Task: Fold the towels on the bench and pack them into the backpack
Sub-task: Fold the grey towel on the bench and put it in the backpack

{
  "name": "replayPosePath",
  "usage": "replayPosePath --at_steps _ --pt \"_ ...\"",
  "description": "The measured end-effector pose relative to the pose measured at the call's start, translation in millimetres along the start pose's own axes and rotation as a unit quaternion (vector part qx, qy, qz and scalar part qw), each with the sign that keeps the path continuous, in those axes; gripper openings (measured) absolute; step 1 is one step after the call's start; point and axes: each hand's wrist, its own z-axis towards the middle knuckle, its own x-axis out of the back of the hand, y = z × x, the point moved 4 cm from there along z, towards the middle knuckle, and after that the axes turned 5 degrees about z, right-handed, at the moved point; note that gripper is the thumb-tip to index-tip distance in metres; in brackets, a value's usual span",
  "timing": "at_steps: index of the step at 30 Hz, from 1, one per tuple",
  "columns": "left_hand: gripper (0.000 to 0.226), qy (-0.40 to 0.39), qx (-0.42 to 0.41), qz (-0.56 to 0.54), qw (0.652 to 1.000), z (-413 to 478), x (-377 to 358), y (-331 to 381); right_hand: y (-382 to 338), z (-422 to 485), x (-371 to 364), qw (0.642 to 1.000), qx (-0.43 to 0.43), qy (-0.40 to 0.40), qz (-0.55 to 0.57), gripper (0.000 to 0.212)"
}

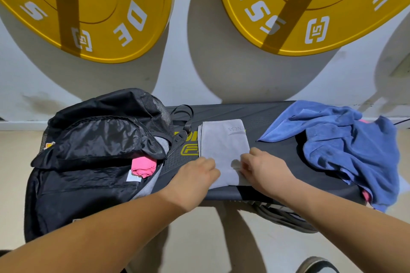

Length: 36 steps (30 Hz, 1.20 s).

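Grey towel [224, 146], folded into a long strip, has both bare hands on its near end. The left grip [197, 175] is curled over the strip's near left edge. The right grip [264, 168] is curled onto the near right corner, where the cloth creases under the fingertips. The strip runs away from the person across the middle of the black surface [275, 153], and its far end shows printed letters.

Just left of the left grip, the open black backpack [88, 162] takes up that end of the surface, and a black strap loops out toward the strip's far corner. A rolled pink towel [143, 166] sits in the backpack's mouth, with grey cloth under it.

Right of the right grip, past a bare stretch of surface, a crumpled blue towel [343, 146] spreads over the right end and hangs off the near edge. A bit of pink shows beneath it. Two yellow plates [99, 6] hang on the wall behind.
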Motion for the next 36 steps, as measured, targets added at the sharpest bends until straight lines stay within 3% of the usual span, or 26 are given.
replayPosePath --at_steps 1,3,6,8,10,13,15,17,19,21,22,24,26,28,29,31,34,36 --pt "0.019 -0.005 -0.036 0.033 0.999 -2.9 0.5 6.3 -5.2 -1.7 -1.1 0.997 0.064 0.028 -0.042 0.014" --pt "0.006 -0.031 -0.030 0.044 0.998 -6.4 0.8 11.1 -12.3 -9.6 -0.1 0.982 0.165 0.072 -0.052 0.017" --pt "0.010 -0.052 -0.001 0.023 0.998 -8.9 -3.0 6.4 -9.9 -17.9 4.8 0.967 0.239 0.078 -0.038 0.032" --pt "0.016 -0.052 0.021 0.012 0.998 -7.6 -3.2 2.2 -4.0 -17.5 2.2 0.968 0.232 0.054 -0.072 0.038" --pt "0.024 -0.056 0.055 -0.008 0.997 -5.3 -4.7 0.6 -0.6 -15.3 0.6 0.973 0.214 0.034 -0.083 0.029" --pt "0.034 -0.047 0.139 -0.126 0.981 -2.9 -6.2 -7.9 -1.1 -11.3 1.5 0.985 0.168 -0.012 -0.044 0.023" --pt "0.029 -0.052 0.214 -0.233 0.947 -2.5 -5.1 -19.5 2.0 -4.8 4.8 0.991 0.085 -0.094 0.045 0.028" --pt "0.017 -0.069 0.291 -0.344 0.890 -4.7 -5.4 -27.0 8.1 2.2 7.1 0.967 -0.019 -0.173 0.185 0.018" --pt "0.012 -0.081 0.366 -0.439 0.817 -7.8 -9.9 -27.9 12.1 6.4 9.1 0.936 -0.081 -0.179 0.291 0.013" --pt "0.012 -0.086 0.416 -0.468 0.775 -11.0 -16.6 -27.1 15.6 7.8 3.8 0.916 -0.133 -0.165 0.341 0.017" --pt "0.012 -0.076 0.422 -0.454 0.781 -10.9 -17.4 -28.3 15.5 7.5 1.4 0.911 -0.158 -0.153 0.349 0.020" --pt "0.012 -0.043 0.378 -0.346 0.857 -7.9 -9.1 -30.5 15.3 7.0 2.4 0.927 -0.177 -0.117 0.309 0.027" --pt "0.018 -0.009 0.266 -0.192 0.945 -4.4 6.0 -24.6 12.0 7.4 8.0 0.965 -0.137 -0.067 0.213 0.030" --pt "0.027 -0.011 0.104 -0.035 0.994 -3.2 14.1 -7.0 4.8 7.4 11.5 0.992 -0.050 -0.021 0.114 0.024" --pt "0.026 -0.021 0.037 0.024 0.999 -4.6 12.4 1.6 -0.1 6.9 10.5 0.997 0.005 -0.001 0.075 0.022" --pt "0.017 -0.045 -0.012 0.076 0.996 -9.8 6.5 9.8 -10.5 2.8 7.9 0.991 0.124 0.044 0.029 0.021" --pt "0.017 -0.059 0.013 0.078 0.995 -12.6 -3.1 8.3 -8.8 -6.0 4.7 0.974 0.216 0.069 -0.014 0.030" --pt "0.026 -0.059 0.045 0.072 0.995 -10.3 -1.1 4.9 -2.4 -5.8 -1.1 0.975 0.211 0.047 -0.048 0.038"
